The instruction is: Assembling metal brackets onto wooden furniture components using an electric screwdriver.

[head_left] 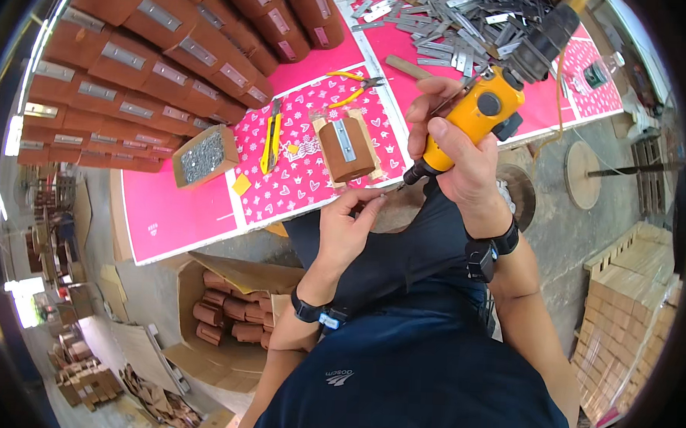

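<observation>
Yellow power screwdriver [469, 124] is clenched in our right hand [457, 142], held up off the pink-covered table [167, 214] with the tip pointing down toward our left hand [348, 226]. Left fingers are pinched on something small at the tip, probably a screw; too tiny to confirm. Neither hand touches the bench.

One brown block with a metal plate [347, 147] sits upright on the pink heart-pattern mat [298, 181], just in front of us, apart from both hands. We read that as the piece in hand. We can't tell whether the plate has its screws yet.

Done, as far as we can judge: big stack of brown blocks with plates fitted [135, 59] fills the left and back of the table, many rows.

Left to do, judging from what lies around:
- cardboard box on the floor [231, 316] holds bare brown blocks without plates
- pile of loose metal plates [459, 20] at the back of the table, still plenty
- small open box of screws [204, 156] looks well filled

Also on the mat: yellow-handled pliers [352, 88] and a yellow-handled cutter [270, 138], both lying idle, well away from the hands.

Our estimate: well into the batch, not near the end.
</observation>
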